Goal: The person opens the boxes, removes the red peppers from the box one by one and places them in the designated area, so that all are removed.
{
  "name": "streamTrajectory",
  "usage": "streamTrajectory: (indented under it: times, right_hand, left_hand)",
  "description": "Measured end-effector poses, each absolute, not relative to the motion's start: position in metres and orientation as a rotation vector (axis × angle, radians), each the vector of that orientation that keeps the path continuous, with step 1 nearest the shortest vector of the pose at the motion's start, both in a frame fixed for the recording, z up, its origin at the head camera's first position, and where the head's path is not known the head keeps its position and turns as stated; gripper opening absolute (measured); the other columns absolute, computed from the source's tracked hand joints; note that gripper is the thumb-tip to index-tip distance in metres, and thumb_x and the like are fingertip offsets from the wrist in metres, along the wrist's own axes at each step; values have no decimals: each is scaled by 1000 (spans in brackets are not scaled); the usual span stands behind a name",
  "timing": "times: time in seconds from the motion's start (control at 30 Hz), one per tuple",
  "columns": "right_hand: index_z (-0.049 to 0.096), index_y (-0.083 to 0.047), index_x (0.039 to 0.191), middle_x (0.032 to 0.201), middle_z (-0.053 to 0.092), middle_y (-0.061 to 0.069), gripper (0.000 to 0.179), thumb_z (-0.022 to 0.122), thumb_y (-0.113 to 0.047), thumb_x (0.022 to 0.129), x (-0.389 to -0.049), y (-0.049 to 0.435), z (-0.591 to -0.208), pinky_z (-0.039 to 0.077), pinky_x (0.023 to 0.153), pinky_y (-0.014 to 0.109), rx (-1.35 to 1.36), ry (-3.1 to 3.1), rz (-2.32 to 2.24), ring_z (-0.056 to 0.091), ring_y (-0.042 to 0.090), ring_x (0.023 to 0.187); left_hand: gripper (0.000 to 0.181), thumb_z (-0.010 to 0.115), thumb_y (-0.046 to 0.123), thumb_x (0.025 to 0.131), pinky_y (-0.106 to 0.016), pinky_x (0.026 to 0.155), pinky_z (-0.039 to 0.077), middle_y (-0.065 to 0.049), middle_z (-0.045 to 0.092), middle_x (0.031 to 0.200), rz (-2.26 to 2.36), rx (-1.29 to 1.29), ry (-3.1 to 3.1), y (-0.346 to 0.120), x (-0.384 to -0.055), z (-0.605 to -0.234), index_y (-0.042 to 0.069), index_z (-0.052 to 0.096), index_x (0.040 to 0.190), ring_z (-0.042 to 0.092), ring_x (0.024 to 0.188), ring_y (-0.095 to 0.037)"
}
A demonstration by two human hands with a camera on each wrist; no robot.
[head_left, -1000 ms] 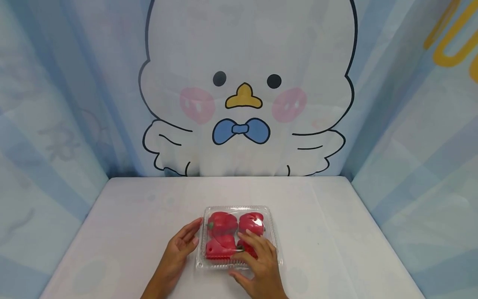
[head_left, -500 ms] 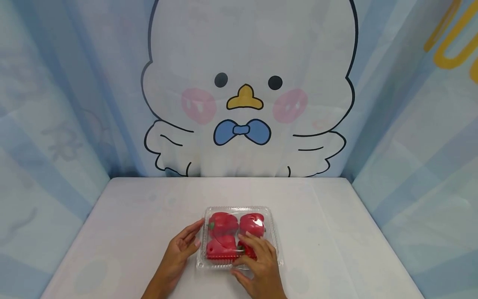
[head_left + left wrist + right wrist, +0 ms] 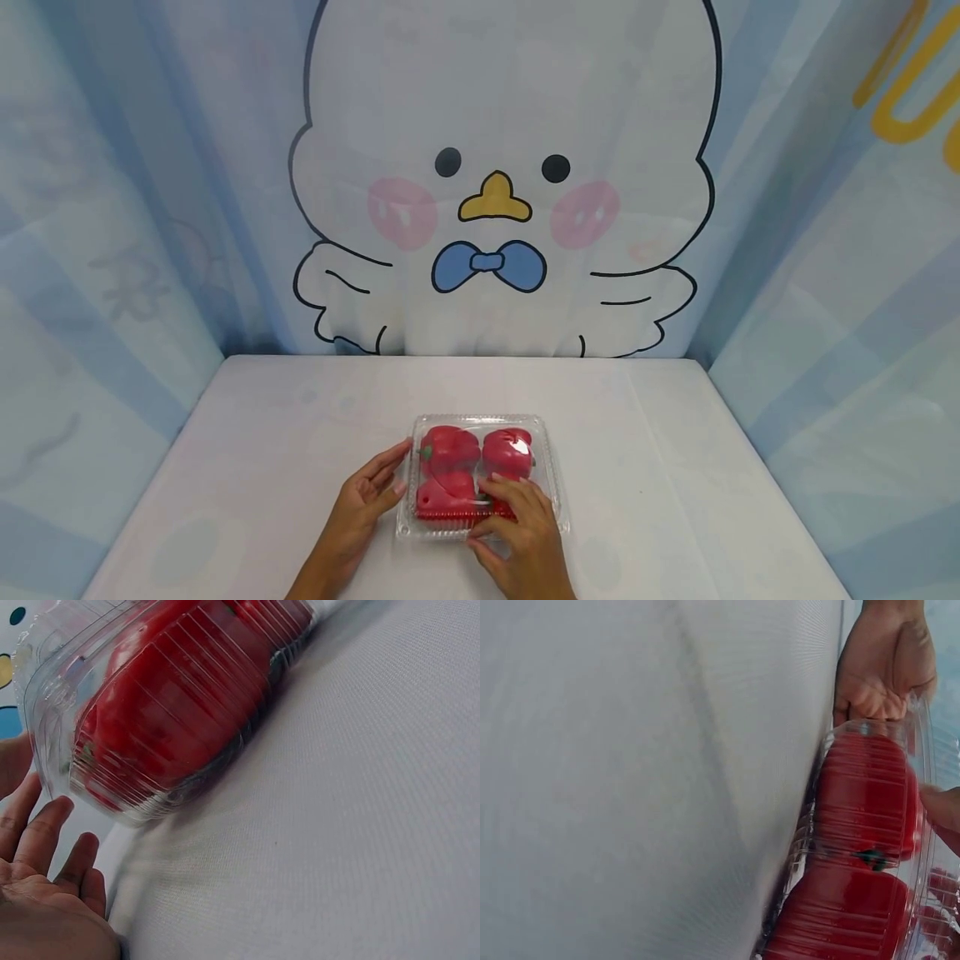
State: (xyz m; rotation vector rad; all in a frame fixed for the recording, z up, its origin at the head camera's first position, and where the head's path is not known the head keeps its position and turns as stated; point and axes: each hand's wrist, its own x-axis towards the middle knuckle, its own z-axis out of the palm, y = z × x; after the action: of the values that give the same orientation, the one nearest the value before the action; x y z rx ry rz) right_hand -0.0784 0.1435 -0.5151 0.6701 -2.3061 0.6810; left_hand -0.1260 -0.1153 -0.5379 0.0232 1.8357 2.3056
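A clear plastic clamshell box (image 3: 553,467) holding several red bell peppers (image 3: 450,450) sits on the white table, its lid down. Green stems show through the plastic. My left hand (image 3: 360,504) is at the box's left side, fingers extended, thumb and forefinger tip right at the rim; the left wrist view shows its other fingers (image 3: 45,832) loosely spread beside the box wall. My right hand (image 3: 525,533) reaches over the near right corner, hiding part of one pepper, and pinches the front rim between thumb and forefinger. In the right wrist view the thumb (image 3: 943,810) lies against the lid edge.
The white cloth-covered table (image 3: 637,433) extends around the box on all sides. A curtain with a cartoon bird (image 3: 495,200) hangs behind the table's far edge, and blue-white curtains (image 3: 840,333) flank both sides.
My right thumb and forefinger have drawn closer together at the box's front rim. The left hand and box hold their place; the whole view has shifted slightly.
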Motion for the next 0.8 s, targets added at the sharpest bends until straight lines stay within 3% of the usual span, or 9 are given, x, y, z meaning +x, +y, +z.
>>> streamTrajectory:
  times: [0.1, 0.2, 0.37, 0.57, 0.8]
  right_hand:
    - [79, -26, 74, 129, 76, -1, 31, 105, -23, 59, -78, 143, -516, 45, 110, 49, 671, -2293, 686, 66, 19, 124]
    - [79, -25, 74, 128, 77, -1, 29, 104, -20, 60, -79, 144, -517, 44, 115, 35, 675, -2283, 721, 66, 18, 123]
    - [80, -20, 76, 125, 78, 0, 25, 101, -16, 64, -81, 145, -516, 34, 122, 15, 733, -2242, 767, 66, 21, 118]
    - [80, -17, 77, 122, 79, 2, 23, 100, -14, 65, -84, 146, -513, 37, 121, 16, 795, -2187, 731, 68, 23, 114]
    - [79, -15, 81, 120, 79, 3, 21, 98, -17, 71, -86, 146, -511, 50, 110, 26, 819, -2142, 724, 68, 21, 111]
  left_hand:
    - [61, 70, 8, 101, -6, 112, 40, -8, 49, 166, 2308, 20, 1827, -115, -126, -538, 7, 49, 158, 49, 139, 11]
    - [60, 69, 8, 102, -8, 112, 41, -7, 49, 166, 2311, 25, 1817, -116, -126, -539, 8, 49, 158, 49, 141, 9]
    - [59, 69, 9, 102, -9, 113, 42, -6, 49, 166, 2319, 30, 1806, -117, -127, -541, 9, 49, 158, 49, 143, 6]
    - [59, 67, 11, 104, -9, 112, 44, -8, 47, 167, 2332, 34, 1788, -117, -126, -539, 8, 46, 159, 50, 141, 8]
    - [57, 62, 10, 107, -10, 112, 45, -10, 43, 169, 2364, 78, 1759, -119, -126, -541, 7, 42, 161, 51, 141, 8]
